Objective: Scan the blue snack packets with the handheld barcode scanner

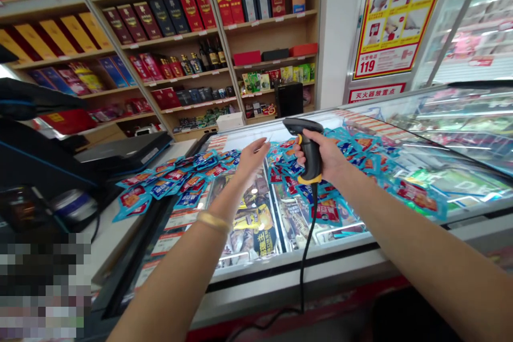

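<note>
My right hand (323, 155) is wrapped round the grip of a black and yellow barcode scanner (311, 157), held over the glass-topped freezer (256, 272). Its black cable hangs down past the front edge. To the left of the scanner my left hand (253, 154) hovers with its fingers apart, a gold bangle on the wrist. Many small blue and red snack packets lie on the glass: one group (194, 181) at the left, another (326, 211) around and behind the scanner. Yellow and dark packages (256, 224) show through the glass.
Shelves (180, 37) with boxes and bottles stand behind. On the left are a counter (112, 240), a dark machine (136, 152) and a roll-shaped item (74, 206). A red and yellow poster (401, 16) hangs at the right. The scanner's cable (306, 256) trails over the freezer's front edge.
</note>
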Available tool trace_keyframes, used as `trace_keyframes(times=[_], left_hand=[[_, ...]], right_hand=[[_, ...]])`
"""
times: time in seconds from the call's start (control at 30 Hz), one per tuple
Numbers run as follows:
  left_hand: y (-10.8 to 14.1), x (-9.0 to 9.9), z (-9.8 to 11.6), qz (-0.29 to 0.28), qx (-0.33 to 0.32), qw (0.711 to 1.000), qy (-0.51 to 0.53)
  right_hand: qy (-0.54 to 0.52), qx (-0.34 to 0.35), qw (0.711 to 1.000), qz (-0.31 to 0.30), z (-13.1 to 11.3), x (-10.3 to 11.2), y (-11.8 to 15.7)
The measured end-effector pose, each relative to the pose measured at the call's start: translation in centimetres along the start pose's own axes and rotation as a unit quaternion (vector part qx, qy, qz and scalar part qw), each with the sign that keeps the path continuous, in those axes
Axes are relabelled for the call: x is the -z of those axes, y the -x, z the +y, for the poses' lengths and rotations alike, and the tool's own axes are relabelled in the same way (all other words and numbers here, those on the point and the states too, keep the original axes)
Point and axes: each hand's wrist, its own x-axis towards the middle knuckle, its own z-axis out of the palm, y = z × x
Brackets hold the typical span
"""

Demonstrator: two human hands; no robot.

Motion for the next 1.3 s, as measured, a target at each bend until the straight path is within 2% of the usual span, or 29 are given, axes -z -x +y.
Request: trace_keyframes(times=[0.07, 0.13, 0.17, 0.23, 0.3, 0.33, 0.37, 0.43, 0.53, 0.63, 0.87, 0.93, 1.0, 1.07, 1.2, 1.3], left_hand=[[-0.5, -3.1, 0.3, -0.022, -0.046, 0.997, -0.056], [-0.6, -5.9, 0.3, -0.055, -0.107, 0.981, -0.153], [-0.4, -7.1, 0.2, -0.081, -0.136, 0.962, -0.220], [0.3, -8.8, -0.2, -0.134, -0.184, 0.904, -0.363], [1.1, -9.7, -0.5, -0.167, -0.204, 0.842, -0.470], [1.4, -9.8, -0.6, -0.170, -0.207, 0.821, -0.504], [1.7, -9.8, -0.7, -0.166, -0.209, 0.808, -0.526], [1.9, -9.4, -0.5, -0.151, -0.208, 0.801, -0.540], [1.4, -7.8, -0.2, -0.114, -0.204, 0.816, -0.528], [0.2, -4.8, -0.2, -0.064, -0.200, 0.814, -0.542], [-4.0, 6.0, -1.1, 0.033, -0.140, 0.729, -0.669], [-5.2, 8.8, -1.2, 0.041, -0.124, 0.711, -0.691], [-6.4, 10.9, -1.4, 0.026, -0.087, 0.698, -0.711], [-7.3, 12.2, -1.6, 0.001, -0.037, 0.690, -0.723], [-8.6, 12.7, -2.2, -0.092, 0.052, 0.682, -0.723], [-8.5, 12.6, -2.5, -0.139, 0.060, 0.658, -0.738]], right_hand=[[0.003, 0.032, 0.999, 0.025, -1.9, 1.9, 0.7], [0.003, 0.053, 0.997, 0.048, -3.2, 3.7, 1.4], [0.000, 0.058, 0.997, 0.057, -3.6, 4.6, 1.7], [-0.008, 0.060, 0.996, 0.071, -3.8, 6.0, 2.2], [-0.014, 0.056, 0.996, 0.073, -3.7, 6.9, 2.6], [-0.015, 0.056, 0.996, 0.070, -3.6, 7.1, 2.6], [-0.013, 0.057, 0.996, 0.066, -3.5, 7.2, 2.7], [-0.008, 0.067, 0.996, 0.058, -3.5, 7.0, 2.7], [-0.003, 0.077, 0.995, 0.061, -3.5, 5.9, 2.6], [-0.003, 0.073, 0.996, 0.049, -3.1, 4.1, 2.3], [0.019, -0.012, 1.000, -0.001, 1.3, -1.5, -1.4], [0.029, -0.040, 0.999, -0.010, 2.8, -2.8, -2.9], [0.039, -0.066, 0.997, -0.012, 4.3, -3.8, -4.2], [0.049, -0.085, 0.995, -0.007, 5.6, -4.3, -5.3], [0.059, -0.099, 0.993, 0.001, 7.6, -4.4, -6.6], [0.059, -0.100, 0.993, -0.002, 8.5, -3.9, -6.7]])
